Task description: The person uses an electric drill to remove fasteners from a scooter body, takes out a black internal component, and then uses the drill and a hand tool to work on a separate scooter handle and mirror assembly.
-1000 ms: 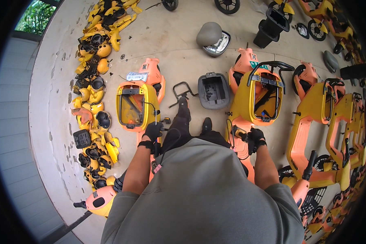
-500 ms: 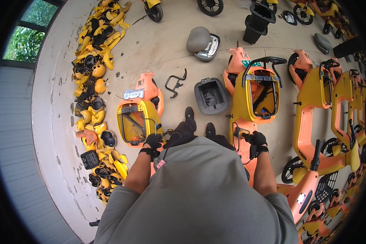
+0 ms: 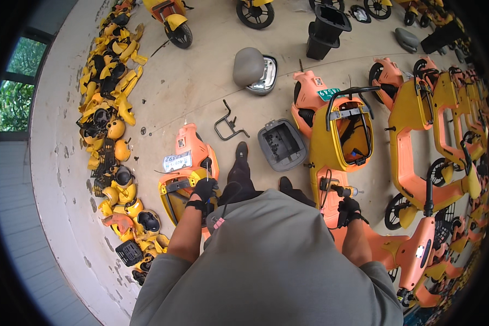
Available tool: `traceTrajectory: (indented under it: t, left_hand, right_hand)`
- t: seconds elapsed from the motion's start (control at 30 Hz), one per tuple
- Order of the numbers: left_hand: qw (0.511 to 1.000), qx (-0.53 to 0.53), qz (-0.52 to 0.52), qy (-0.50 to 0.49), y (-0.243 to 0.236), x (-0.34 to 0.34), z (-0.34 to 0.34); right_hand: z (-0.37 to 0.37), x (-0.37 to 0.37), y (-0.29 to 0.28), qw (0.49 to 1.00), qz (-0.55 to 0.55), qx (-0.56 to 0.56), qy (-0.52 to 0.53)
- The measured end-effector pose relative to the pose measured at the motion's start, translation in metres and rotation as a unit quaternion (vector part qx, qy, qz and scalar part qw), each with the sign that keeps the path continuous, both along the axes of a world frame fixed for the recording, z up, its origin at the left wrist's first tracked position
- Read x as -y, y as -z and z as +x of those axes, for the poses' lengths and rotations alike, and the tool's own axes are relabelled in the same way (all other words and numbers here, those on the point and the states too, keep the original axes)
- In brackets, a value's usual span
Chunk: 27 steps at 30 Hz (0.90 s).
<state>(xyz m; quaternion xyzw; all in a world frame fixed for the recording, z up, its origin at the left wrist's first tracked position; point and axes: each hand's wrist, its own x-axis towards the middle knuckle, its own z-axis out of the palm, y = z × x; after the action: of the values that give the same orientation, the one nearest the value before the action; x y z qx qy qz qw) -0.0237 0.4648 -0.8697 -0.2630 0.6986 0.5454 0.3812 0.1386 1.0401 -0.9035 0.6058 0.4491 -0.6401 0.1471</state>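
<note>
My black-gloved left hand (image 3: 203,193) is closed around a thin metal rod (image 3: 207,177), beside the left pink-and-yellow scooter (image 3: 183,145), which has an open yellow compartment (image 3: 175,204). My right hand (image 3: 349,211), also gloved, grips a cordless drill (image 3: 344,190) with its tip toward the right, just below the right scooter's open yellow basket frame (image 3: 322,146). A dark cable hangs near the drill. Ahead of my feet lie a black tube bracket (image 3: 227,128) and a grey plastic bin (image 3: 281,145).
A long heap of yellow helmets and broken panels (image 3: 117,127) runs along the left by a pale ledge (image 3: 57,163). A grey seat lid (image 3: 247,68) and stacked black boxes (image 3: 323,41) stand ahead. Rows of scooters (image 3: 410,136) fill the right; several more stand at the back.
My left foot has drawn back from the tube bracket and the view has shifted. The left scooter appears lower in view. The drill has swung so its tip shows toward the right.
</note>
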Motion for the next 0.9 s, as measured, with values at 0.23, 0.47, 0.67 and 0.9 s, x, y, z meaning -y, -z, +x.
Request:
traceTrajectory:
  t: [0.23, 0.47, 0.67, 0.9]
  left_hand:
    - [0.988, 0.136, -0.02, 0.069, 0.023, 0.042, -0.106]
    - [0.965, 0.107, -0.008, 0.239, 0.025, 0.046, -0.174]
    - [0.946, 0.087, -0.027, 0.312, 0.016, 0.028, -0.195]
    - [0.897, 0.02, -0.09, 0.432, -0.054, -0.014, -0.18]
  right_hand:
    - [0.003, 0.075, -0.028, 0.998, 0.032, -0.006, 0.048]
    - [0.009, 0.153, -0.085, 0.966, 0.074, -0.002, 0.248]
    - [0.048, 0.141, -0.047, 0.958, 0.021, -0.093, 0.27]
    - [0.059, 0.107, 0.076, 0.951, 0.224, 0.059, 0.204]
